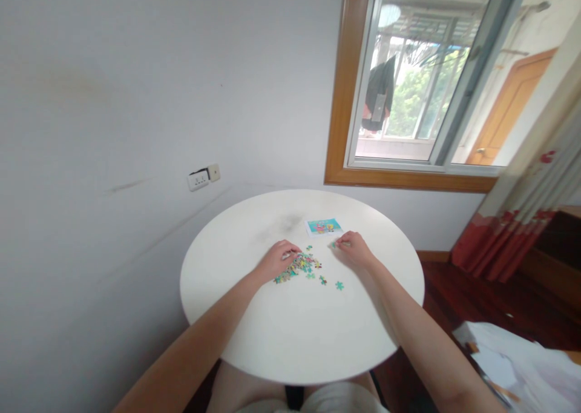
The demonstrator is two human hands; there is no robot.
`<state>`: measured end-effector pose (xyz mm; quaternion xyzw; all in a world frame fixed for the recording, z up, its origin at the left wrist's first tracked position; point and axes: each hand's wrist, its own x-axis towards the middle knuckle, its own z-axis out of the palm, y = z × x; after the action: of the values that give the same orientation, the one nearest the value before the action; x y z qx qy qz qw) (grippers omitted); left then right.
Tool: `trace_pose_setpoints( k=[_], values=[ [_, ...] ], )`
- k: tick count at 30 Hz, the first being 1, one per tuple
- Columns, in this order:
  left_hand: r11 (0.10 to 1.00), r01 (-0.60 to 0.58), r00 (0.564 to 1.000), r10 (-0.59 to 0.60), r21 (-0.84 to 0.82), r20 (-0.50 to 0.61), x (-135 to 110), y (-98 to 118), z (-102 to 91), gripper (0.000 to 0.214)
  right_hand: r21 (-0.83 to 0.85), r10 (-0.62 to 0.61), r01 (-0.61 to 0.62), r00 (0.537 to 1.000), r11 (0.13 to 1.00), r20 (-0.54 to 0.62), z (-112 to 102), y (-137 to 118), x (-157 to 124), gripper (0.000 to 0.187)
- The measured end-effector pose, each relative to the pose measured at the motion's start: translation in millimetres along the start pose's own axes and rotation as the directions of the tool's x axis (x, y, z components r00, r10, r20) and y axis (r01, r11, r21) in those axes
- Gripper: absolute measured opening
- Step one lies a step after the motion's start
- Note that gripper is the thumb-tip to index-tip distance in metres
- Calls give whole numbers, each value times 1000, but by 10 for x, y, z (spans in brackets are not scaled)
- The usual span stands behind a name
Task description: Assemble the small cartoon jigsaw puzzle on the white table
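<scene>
A heap of small colourful puzzle pieces (301, 266) lies near the middle of a round white table (236, 316). My left hand (278, 260) rests on the left edge of the heap, fingers curled over some pieces. My right hand (354, 248) sits to the right of the heap, its fingertips pinched on a small green puzzle piece (336, 243). A small picture card (323, 226) in blue and yellow lies flat just beyond my hands. A few loose pieces (338, 285) are scattered in front of the heap.
The table stands against a white wall with a power socket (202, 177). A wood-framed window (422, 98) is behind the table on the right. A red-hemmed curtain (512, 219) hangs at the far right over a dark wooden floor. White paper or cloth (508, 358) lies lower right.
</scene>
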<state>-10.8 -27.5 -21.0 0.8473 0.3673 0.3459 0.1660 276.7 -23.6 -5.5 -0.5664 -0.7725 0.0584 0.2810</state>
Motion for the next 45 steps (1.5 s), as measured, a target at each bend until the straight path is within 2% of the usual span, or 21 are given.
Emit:
trace_pose_setpoints(
  k=[4,7,16,21,24,26,28,30,34,37,41,45],
  values=[
    [1000,1,1000,-1,0,4,0,-13,6,20,-128,176,-180,983,975,-42,9,141,-24,21],
    [1000,-1,1000,1,3,6,1,-30,10,20,-183,247,-257,966,949,-76,6,145,-25,22],
    [1000,-5,1000,4,9,10,8,3,-4,22,-215,198,-199,980,956,-27,21,60,-69,20],
    [1000,-12,1000,12,7,3,10,26,-14,22,-168,68,-69,998,983,-12,12,-91,-67,25],
    [1000,-14,1000,14,10,0,8,30,-15,21,-58,-133,135,990,989,44,44,-318,-84,20],
    [1000,-13,1000,13,13,-3,6,29,-12,20,111,-350,343,935,933,52,98,-500,-116,16],
    [1000,-12,1000,12,15,-6,3,25,-6,21,178,-468,452,882,874,57,165,-669,-163,12],
    [1000,-9,1000,9,17,-10,2,20,0,21,127,-486,475,871,871,72,227,-801,-216,13],
    [1000,-2,1000,3,14,-11,7,12,9,21,-35,-414,418,906,908,86,306,-939,-303,21],
    [1000,0,1000,0,12,-12,10,4,12,22,-81,-403,411,910,908,98,329,-977,-328,16],
    [1000,6,1000,-6,15,-16,7,5,6,23,-36,-439,443,894,896,92,331,-969,-319,11],
    [1000,11,1000,-11,15,-14,4,20,-4,23,99,-466,460,883,882,53,332,-881,-272,11]
  ],
)
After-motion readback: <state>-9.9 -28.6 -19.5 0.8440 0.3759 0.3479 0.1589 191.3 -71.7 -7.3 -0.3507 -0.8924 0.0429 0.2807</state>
